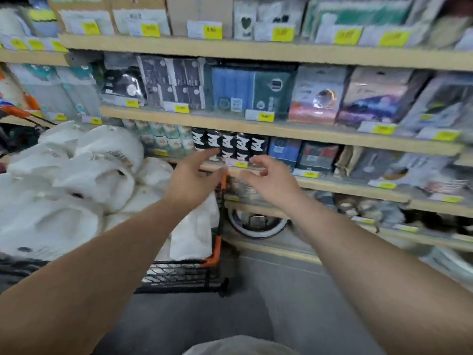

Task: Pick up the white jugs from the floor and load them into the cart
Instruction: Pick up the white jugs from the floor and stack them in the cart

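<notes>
Beside the cart (179, 275) heaped with white jugs (97, 172), left hand (190, 180) and right hand (271, 180) hover, each grip wide, empty; jugs seem stiff, probably heavy, best lifted by handles

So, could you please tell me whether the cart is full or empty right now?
Full, or nearly: white jugs are heaped in the cart well above its wire wall.
</notes>
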The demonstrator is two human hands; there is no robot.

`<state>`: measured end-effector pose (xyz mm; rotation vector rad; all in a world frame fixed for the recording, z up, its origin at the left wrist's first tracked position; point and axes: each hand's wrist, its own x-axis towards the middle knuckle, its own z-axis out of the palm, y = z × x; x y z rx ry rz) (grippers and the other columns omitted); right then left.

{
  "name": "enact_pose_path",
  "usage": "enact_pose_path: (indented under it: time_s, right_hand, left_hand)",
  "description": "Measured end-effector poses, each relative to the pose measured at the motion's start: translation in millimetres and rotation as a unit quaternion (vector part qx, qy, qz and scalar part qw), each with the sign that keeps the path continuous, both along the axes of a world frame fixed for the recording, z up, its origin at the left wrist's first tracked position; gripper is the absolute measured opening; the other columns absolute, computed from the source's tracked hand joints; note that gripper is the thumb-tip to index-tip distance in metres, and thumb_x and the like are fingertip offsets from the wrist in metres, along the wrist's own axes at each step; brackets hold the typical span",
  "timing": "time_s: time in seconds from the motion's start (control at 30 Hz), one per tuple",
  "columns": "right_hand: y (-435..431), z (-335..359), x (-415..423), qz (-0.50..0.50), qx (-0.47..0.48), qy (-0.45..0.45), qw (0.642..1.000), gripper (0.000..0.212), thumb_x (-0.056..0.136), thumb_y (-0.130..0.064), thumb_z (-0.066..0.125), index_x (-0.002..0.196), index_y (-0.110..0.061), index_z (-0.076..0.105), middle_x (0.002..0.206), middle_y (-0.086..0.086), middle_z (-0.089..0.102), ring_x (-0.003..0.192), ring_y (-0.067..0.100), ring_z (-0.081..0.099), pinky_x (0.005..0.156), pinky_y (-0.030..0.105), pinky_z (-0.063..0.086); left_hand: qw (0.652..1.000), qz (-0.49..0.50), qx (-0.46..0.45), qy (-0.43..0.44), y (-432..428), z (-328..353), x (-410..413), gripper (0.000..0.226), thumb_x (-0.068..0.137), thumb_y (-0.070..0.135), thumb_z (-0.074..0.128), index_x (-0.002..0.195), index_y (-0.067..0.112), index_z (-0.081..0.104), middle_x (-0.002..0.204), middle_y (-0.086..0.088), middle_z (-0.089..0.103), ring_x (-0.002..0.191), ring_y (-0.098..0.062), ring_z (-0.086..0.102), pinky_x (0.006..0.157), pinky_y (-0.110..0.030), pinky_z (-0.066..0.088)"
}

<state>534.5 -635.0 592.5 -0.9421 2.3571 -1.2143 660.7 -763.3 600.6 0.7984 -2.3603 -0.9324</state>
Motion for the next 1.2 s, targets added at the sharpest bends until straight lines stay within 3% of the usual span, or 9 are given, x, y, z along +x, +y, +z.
enact_pose_path:
  time_s: [0.1, 0.2, 0.33, 0.47, 0.57, 0.67, 0.8, 1.0, 1.2]
  right_hand:
    - [68.4, 0.8, -46.4, -0.05, -0.007, 0.002, 0.999, 0.047, 0.089, -0.04, 0.065, 0.132, -0.022, 0.056, 0.133, -0.002, 0.058, 0.111, 0.016, 0.056, 0.087, 0.023, 0.04]
    - [148.3, 2.8, -94.1, -0.117, -0.008, 0.013, 0.993, 0.046, 0.089, -0.035, 0.067, 0.13, -0.017, 0.058, 0.131, 0.001, 0.06, 0.11, 0.018, 0.059, 0.084, 0.02, 0.04]
    - [262.3, 2.1, -151.0, -0.209, -0.002, 0.012, 0.978, 0.046, 0.088, -0.037, 0.067, 0.129, -0.019, 0.058, 0.131, 0.002, 0.059, 0.118, 0.019, 0.057, 0.093, 0.031, 0.047]
    - [360.6, 1.5, -192.3, -0.298, 0.016, 0.019, 0.954, 0.048, 0.088, -0.038, 0.067, 0.13, -0.018, 0.058, 0.132, -0.002, 0.06, 0.117, 0.016, 0.057, 0.087, 0.021, 0.04]
    - [426.3, 3.1, -218.5, -0.361, 0.015, 0.011, 0.932, 0.048, 0.088, -0.036, 0.066, 0.132, -0.017, 0.057, 0.12, 0.003, 0.065, 0.108, 0.018, 0.061, 0.091, 0.026, 0.047]
    - [489.4, 0.0, -247.3, -0.42, 0.022, 0.002, 0.907, 0.048, 0.089, -0.037, 0.065, 0.133, -0.021, 0.055, 0.109, -0.001, 0.067, 0.095, 0.017, 0.062, 0.082, 0.026, 0.047]
    - [570.4, -5.4, -292.6, -0.493, 0.036, 0.009, 0.87, 0.049, 0.089, -0.04, 0.064, 0.134, -0.023, 0.053, 0.132, -0.002, 0.057, 0.105, 0.012, 0.06, 0.084, 0.024, 0.042]
    - [688.2, -5.7, -343.8, -0.619, 0.034, 0.003, 0.785, 0.05, 0.089, -0.041, 0.064, 0.134, -0.024, 0.053, 0.133, 0.001, 0.055, 0.121, 0.015, 0.053, 0.091, 0.03, 0.047]
    - [805.1, -24.4, -360.0, -0.704, 0.031, -0.004, 0.71, 0.049, 0.088, -0.038, 0.065, 0.133, -0.02, 0.055, 0.133, -0.004, 0.058, 0.119, 0.016, 0.055, 0.09, 0.027, 0.044]
  left_hand:
    - [0.998, -0.065, 0.021, -0.006, 50.4, -5.9, -60.9, 0.046, 0.09, 0.038, 0.066, 0.134, 0.029, 0.055, 0.135, 0.006, 0.056, 0.124, -0.012, 0.051, 0.103, -0.03, 0.042]
    - [0.992, -0.121, 0.046, -0.005, 115.5, -11.4, -130.9, 0.047, 0.088, 0.039, 0.067, 0.132, 0.032, 0.056, 0.137, 0.005, 0.056, 0.128, -0.014, 0.05, 0.107, -0.031, 0.04]
    - [0.974, -0.214, 0.071, -0.006, 216.0, -14.7, -220.4, 0.048, 0.087, 0.041, 0.068, 0.133, 0.035, 0.055, 0.132, 0.007, 0.056, 0.124, -0.012, 0.051, 0.097, -0.023, 0.036]
    - [0.952, -0.297, 0.07, -0.011, 307.3, -15.4, -294.9, 0.048, 0.087, 0.039, 0.068, 0.133, 0.034, 0.054, 0.122, 0.009, 0.056, 0.112, -0.004, 0.05, 0.091, -0.02, 0.035]
    - [0.93, -0.361, 0.069, -0.019, 369.8, -17.9, -350.3, 0.048, 0.085, 0.039, 0.07, 0.131, 0.034, 0.056, 0.12, 0.012, 0.058, 0.115, -0.007, 0.054, 0.094, -0.022, 0.038]
    - [0.904, -0.421, 0.069, -0.028, 431.3, -22.6, -407.4, 0.046, 0.084, 0.037, 0.072, 0.128, 0.034, 0.059, 0.119, 0.008, 0.062, 0.112, -0.009, 0.056, 0.096, -0.024, 0.041]
    - [0.857, -0.508, 0.074, -0.031, 516.6, -29.8, -483.7, 0.045, 0.083, 0.03, 0.074, 0.127, 0.028, 0.061, 0.116, 0.007, 0.064, 0.108, -0.011, 0.059, 0.098, -0.027, 0.044]
    - [0.778, -0.62, 0.08, -0.064, 652.3, -23.1, -585.9, 0.031, 0.083, 0.023, 0.074, 0.112, 0.029, 0.064, 0.104, 0.007, 0.064, 0.102, -0.019, 0.062, 0.093, -0.031, 0.047]
    - [0.714, -0.69, 0.083, -0.087, 791.6, -34.6, -633.3, 0.038, 0.082, 0.027, 0.076, 0.117, 0.021, 0.066, 0.104, 0.004, 0.065, 0.101, -0.022, 0.063, 0.098, -0.04, 0.049]
